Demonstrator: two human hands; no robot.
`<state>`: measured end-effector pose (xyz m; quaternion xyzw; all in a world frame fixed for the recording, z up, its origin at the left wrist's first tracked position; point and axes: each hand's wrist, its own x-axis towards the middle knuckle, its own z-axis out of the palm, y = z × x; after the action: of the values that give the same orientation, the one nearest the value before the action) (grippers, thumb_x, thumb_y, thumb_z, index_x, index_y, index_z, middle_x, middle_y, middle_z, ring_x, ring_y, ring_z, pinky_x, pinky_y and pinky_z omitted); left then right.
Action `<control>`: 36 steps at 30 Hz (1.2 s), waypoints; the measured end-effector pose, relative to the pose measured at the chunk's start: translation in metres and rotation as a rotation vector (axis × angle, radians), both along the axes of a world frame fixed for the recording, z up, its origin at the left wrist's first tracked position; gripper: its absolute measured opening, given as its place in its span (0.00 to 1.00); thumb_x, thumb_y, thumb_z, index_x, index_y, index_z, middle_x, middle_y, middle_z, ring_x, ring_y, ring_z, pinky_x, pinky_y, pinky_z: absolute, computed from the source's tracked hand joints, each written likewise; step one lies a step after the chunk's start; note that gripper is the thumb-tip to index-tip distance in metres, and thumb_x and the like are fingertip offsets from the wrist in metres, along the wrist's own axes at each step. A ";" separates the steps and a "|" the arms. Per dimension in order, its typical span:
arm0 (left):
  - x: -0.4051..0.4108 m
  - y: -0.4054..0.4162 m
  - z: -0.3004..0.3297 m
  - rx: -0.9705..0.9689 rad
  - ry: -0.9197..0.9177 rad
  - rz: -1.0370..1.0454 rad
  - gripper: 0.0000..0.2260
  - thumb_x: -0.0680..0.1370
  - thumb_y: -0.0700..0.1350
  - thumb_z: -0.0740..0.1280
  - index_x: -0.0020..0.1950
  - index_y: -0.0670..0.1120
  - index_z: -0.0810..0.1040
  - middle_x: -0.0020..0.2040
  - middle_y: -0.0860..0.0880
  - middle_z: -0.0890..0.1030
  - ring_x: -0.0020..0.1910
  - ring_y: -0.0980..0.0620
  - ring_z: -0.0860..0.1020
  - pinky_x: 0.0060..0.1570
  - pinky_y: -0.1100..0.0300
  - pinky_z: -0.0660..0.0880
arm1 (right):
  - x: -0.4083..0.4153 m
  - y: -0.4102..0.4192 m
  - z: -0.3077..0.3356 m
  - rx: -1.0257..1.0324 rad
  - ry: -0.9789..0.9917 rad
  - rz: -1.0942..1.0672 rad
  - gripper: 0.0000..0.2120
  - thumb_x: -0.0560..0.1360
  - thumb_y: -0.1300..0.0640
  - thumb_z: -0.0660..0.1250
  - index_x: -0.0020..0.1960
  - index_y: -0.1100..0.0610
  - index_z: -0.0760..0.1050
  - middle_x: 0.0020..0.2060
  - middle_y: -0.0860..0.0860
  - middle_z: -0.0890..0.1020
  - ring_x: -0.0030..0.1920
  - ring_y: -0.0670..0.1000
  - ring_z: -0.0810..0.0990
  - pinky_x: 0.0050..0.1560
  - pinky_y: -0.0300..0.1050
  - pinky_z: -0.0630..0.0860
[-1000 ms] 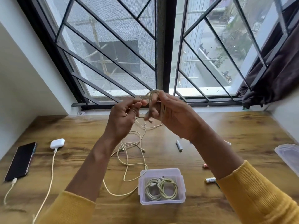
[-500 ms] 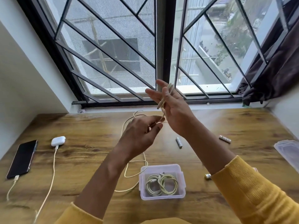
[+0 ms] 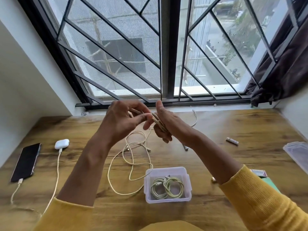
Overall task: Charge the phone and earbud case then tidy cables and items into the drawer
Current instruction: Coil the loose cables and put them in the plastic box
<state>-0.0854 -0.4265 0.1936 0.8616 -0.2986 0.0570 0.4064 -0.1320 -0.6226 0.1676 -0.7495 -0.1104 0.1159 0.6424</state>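
Above the wooden desk my right hand has several turns of a cream cable wound around its fingers. My left hand pinches the same cable just left of those turns. The rest of that cable trails in loose loops down onto the desk. A small clear plastic box in front holds two coiled cables. At the far left a black phone and a white earbud case each have a charging cable plugged in.
A battery lies at the right and a clear lid at the right edge. A small gold-tipped item and a green and pink object sit beside my right sleeve. A barred window runs behind the desk.
My left hand rose from below my right hand to level with it, carrying cable up. More turns now sit around my right fingers, and the right hand has dropped lower.
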 end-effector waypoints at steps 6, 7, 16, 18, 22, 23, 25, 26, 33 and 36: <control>0.003 0.003 -0.016 -0.307 0.155 -0.029 0.07 0.76 0.51 0.78 0.49 0.50 0.86 0.47 0.50 0.87 0.50 0.46 0.85 0.51 0.41 0.84 | 0.001 -0.006 0.007 0.213 0.168 0.203 0.43 0.83 0.30 0.38 0.48 0.62 0.79 0.23 0.50 0.61 0.24 0.50 0.56 0.29 0.44 0.62; 0.002 0.002 -0.020 -0.351 0.183 -0.046 0.07 0.78 0.52 0.77 0.51 0.49 0.86 0.49 0.49 0.87 0.52 0.43 0.85 0.53 0.39 0.83 | 0.001 -0.007 0.009 0.251 0.183 0.242 0.42 0.83 0.30 0.38 0.48 0.62 0.78 0.23 0.50 0.61 0.24 0.49 0.55 0.29 0.44 0.61; -0.015 -0.024 -0.043 -0.452 0.276 -0.122 0.18 0.87 0.55 0.58 0.45 0.47 0.80 0.40 0.45 0.80 0.42 0.44 0.77 0.48 0.42 0.75 | 0.002 -0.010 0.007 0.553 0.286 0.390 0.38 0.84 0.30 0.40 0.43 0.61 0.72 0.21 0.49 0.60 0.22 0.48 0.57 0.28 0.46 0.57; -0.016 -0.027 -0.045 -0.470 0.267 -0.093 0.20 0.87 0.54 0.59 0.44 0.45 0.81 0.40 0.39 0.80 0.41 0.46 0.76 0.46 0.50 0.74 | 0.003 -0.010 0.001 0.577 0.300 0.322 0.37 0.84 0.31 0.43 0.43 0.60 0.73 0.22 0.48 0.63 0.23 0.49 0.58 0.29 0.47 0.55; -0.020 -0.033 -0.048 -0.536 0.230 -0.002 0.20 0.87 0.52 0.61 0.45 0.38 0.78 0.37 0.44 0.79 0.37 0.48 0.76 0.41 0.55 0.73 | 0.004 -0.008 -0.003 0.562 0.327 0.076 0.33 0.84 0.32 0.51 0.45 0.58 0.80 0.31 0.51 0.75 0.29 0.48 0.70 0.30 0.41 0.67; -0.020 -0.033 -0.049 -0.546 0.207 0.040 0.20 0.87 0.52 0.61 0.44 0.38 0.77 0.36 0.44 0.78 0.36 0.49 0.75 0.39 0.54 0.73 | 0.003 -0.007 -0.003 0.554 0.302 0.021 0.30 0.84 0.33 0.54 0.49 0.58 0.81 0.36 0.52 0.78 0.33 0.49 0.74 0.32 0.42 0.72; -0.017 -0.032 -0.052 -0.569 0.169 0.122 0.21 0.86 0.54 0.61 0.41 0.40 0.75 0.34 0.46 0.75 0.35 0.52 0.74 0.38 0.53 0.72 | 0.001 -0.006 -0.007 0.513 0.206 -0.098 0.24 0.83 0.38 0.62 0.58 0.60 0.79 0.46 0.55 0.81 0.41 0.52 0.80 0.37 0.47 0.81; -0.016 -0.031 -0.053 -0.585 0.155 0.156 0.21 0.86 0.55 0.62 0.40 0.42 0.74 0.33 0.47 0.74 0.34 0.52 0.74 0.38 0.52 0.72 | 0.001 -0.007 -0.009 0.468 0.146 -0.164 0.23 0.81 0.41 0.66 0.61 0.62 0.77 0.49 0.57 0.81 0.45 0.54 0.82 0.41 0.50 0.83; -0.010 -0.030 -0.058 -0.631 0.126 0.336 0.19 0.87 0.53 0.61 0.37 0.50 0.73 0.30 0.56 0.74 0.32 0.53 0.72 0.37 0.51 0.71 | -0.002 -0.001 -0.016 -0.012 -0.140 -0.427 0.15 0.74 0.58 0.80 0.54 0.60 0.77 0.46 0.61 0.84 0.44 0.59 0.87 0.41 0.55 0.87; -0.009 -0.029 -0.060 -0.606 0.099 0.411 0.20 0.85 0.57 0.62 0.36 0.51 0.72 0.29 0.56 0.75 0.31 0.52 0.73 0.35 0.49 0.73 | 0.000 0.005 -0.021 -0.093 -0.219 -0.483 0.09 0.74 0.59 0.80 0.46 0.59 0.80 0.37 0.58 0.85 0.39 0.61 0.86 0.38 0.59 0.86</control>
<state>-0.0941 -0.4557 0.1331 0.7459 -0.0689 0.1817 0.6371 -0.1324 -0.6181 0.1463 -0.7909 0.0083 -0.1175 0.6004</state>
